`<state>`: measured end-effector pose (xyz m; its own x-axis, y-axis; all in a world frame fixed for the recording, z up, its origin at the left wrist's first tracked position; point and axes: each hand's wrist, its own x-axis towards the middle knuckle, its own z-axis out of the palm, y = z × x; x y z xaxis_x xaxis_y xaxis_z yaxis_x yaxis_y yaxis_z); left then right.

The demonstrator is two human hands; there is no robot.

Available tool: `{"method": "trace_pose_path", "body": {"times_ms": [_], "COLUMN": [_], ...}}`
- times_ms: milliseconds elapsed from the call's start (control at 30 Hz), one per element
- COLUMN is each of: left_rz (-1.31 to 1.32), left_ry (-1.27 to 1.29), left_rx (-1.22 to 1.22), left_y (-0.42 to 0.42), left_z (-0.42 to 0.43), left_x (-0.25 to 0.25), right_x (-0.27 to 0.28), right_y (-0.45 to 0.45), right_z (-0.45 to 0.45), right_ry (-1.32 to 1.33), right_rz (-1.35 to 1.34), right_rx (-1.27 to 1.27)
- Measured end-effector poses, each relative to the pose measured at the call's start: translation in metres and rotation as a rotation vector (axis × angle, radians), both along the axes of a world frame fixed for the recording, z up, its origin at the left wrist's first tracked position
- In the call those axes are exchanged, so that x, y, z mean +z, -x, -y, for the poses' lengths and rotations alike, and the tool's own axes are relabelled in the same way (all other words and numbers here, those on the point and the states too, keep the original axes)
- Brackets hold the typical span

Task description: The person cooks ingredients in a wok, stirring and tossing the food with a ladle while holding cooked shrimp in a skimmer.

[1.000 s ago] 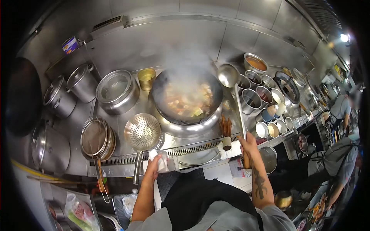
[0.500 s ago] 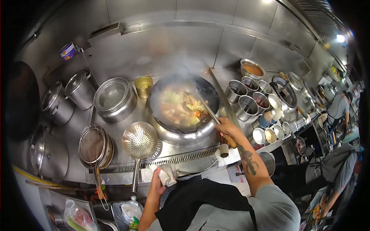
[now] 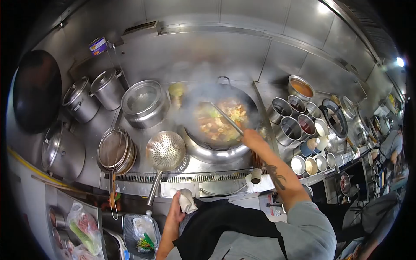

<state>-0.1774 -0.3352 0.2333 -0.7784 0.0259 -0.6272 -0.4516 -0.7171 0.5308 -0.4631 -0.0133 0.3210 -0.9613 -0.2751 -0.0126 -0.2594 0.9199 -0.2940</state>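
Firmly, your right hand [image 3: 252, 139] wraps its fingers around the handle of a long metal utensil [image 3: 227, 118], just over the near right edge of the wok [image 3: 245, 96]. The utensil slants into the wok across the chopped food [image 3: 222, 123], and steam hides its far end. Your left hand [image 3: 176, 211], nearer your body than the wok and to its left, has its fingers closed on a bunched white cloth [image 3: 188, 201].

The utensil looks stiff and fairly light, though its length probably makes the far end feel heavier; grip it well back from the wok, where the shaft should be cooler and less greasy. The cloth looks soft and gives easily, so a loose fistful is enough. The wok itself is likely heavy and very hot, and its loop handle [image 3: 224, 79] at the back calls for padding. Expect the food to be soft and slippery.

Left of the wok sits a perforated strainer [image 3: 165, 150]; beyond that, stacked sieves [image 3: 113, 149]. Right of the wok stand metal canisters [image 3: 290, 130] and a bowl of orange liquid [image 3: 301, 87].
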Motion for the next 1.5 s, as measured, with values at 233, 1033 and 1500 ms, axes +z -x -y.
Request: {"method": "trace_pose_path", "body": {"times_ms": [233,1033,1500], "left_rz": [-0.023,0.027,0.018], "left_ry": [-0.01,-0.001,0.038], "left_rx": [0.159,0.442,0.678], "left_y": [-0.029,-0.054,-0.118], "left_z": [0.017,0.085,0.093], "left_x": [-0.008,0.004,0.006], "right_x": [0.006,0.235,0.214], "right_y": [-0.025,0.068,0.16], "right_z": [-0.076,0.33,0.424], "right_ry": [-0.088,1.065,0.963], "right_rz": [-0.154,0.52,0.274], "right_rx": [-0.198,0.517,0.3]}}
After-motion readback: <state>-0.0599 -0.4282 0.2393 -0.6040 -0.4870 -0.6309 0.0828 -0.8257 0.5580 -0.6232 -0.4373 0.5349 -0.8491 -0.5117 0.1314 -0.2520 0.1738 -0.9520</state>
